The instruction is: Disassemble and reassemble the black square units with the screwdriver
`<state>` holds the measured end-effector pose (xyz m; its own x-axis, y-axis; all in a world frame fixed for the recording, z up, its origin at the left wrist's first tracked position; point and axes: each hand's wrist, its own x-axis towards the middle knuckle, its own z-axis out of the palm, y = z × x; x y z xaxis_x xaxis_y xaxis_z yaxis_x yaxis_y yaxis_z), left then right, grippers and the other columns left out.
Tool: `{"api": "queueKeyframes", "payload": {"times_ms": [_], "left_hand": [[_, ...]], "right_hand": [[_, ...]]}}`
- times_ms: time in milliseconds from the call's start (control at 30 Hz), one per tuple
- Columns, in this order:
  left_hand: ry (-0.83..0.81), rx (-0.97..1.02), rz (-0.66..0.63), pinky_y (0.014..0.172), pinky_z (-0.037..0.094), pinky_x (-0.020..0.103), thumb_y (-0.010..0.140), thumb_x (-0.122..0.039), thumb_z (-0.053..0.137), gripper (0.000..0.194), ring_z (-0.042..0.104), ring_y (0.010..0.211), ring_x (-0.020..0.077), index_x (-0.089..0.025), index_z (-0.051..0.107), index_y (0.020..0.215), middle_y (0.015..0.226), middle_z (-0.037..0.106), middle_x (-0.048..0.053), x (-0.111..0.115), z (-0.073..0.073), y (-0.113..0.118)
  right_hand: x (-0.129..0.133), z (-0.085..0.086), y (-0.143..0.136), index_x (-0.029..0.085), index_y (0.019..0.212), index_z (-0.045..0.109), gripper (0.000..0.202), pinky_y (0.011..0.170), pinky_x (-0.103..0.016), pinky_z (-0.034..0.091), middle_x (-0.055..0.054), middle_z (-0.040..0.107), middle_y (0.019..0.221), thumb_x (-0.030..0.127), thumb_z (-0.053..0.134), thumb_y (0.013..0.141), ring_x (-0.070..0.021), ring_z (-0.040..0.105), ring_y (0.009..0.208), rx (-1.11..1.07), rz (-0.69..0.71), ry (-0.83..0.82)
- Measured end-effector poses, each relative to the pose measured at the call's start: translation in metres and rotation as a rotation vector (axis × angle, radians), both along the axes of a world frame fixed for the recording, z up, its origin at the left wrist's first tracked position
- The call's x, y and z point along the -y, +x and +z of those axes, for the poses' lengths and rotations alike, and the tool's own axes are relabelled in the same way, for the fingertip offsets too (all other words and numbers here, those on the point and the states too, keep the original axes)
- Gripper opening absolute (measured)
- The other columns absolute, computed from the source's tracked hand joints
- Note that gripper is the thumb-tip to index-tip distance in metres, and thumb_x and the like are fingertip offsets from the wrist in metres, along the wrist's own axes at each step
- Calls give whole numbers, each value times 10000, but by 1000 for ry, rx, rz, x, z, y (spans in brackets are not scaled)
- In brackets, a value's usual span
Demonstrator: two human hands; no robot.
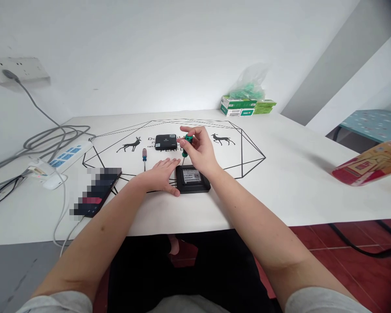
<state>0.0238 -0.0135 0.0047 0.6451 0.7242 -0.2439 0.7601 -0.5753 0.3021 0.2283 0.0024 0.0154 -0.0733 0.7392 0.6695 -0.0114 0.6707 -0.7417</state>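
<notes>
A black box-shaped device with a white label on its upper face lies on the white tabletop in front of me. My left hand rests flat at its left side, fingers stretched out and thumb by the near left corner. In my right hand is a green and black screwdriver, its handle between thumb and fingers. The shaft points down to the far left part of the device; its tip is too small to make out. A second black device lies farther back. To the left is another screwdriver with a reddish handle.
A phone, partly blurred, lies left of my forearm. Beyond it are a white power strip and coiled grey cables. Green and white boxes with a plastic bag stand against the wall. A red and yellow package is at right.
</notes>
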Motion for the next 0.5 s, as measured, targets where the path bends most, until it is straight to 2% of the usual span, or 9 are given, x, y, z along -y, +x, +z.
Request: {"api": "queueKeyframes", "payload": {"times_ms": [133, 333, 500], "left_hand": [[8, -6, -8, 1379, 122, 621, 733, -942, 706, 1488, 35, 1724, 487, -212, -20, 1807, 1877, 75, 203, 0, 0, 0], [-8, -32, 10, 1390, 109, 600, 726, -954, 687, 1506, 8, 1730, 469, -162, -4, 1805, 1879, 32, 202, 1, 3, 1], [-18, -44, 13, 1390, 106, 593, 732, -957, 668, 1505, -3, 1734, 451, -137, -3, 1802, 1876, 22, 210, 3, 7, 3]], "right_hand": [[3, 3, 1, 291, 1205, 665, 443, 910, -440, 621, -85, 767, 1351, 670, 714, 980, -213, 737, 1005, 16, -37, 35], [5, 6, 6, 318, 1248, 768, 475, 864, -443, 596, -58, 808, 1230, 711, 644, 1011, -225, 719, 984, 121, -101, 90], [3, 6, 7, 337, 1273, 799, 441, 962, -478, 589, -68, 787, 1149, 667, 603, 1055, -243, 695, 1057, 171, -122, 201]]}}
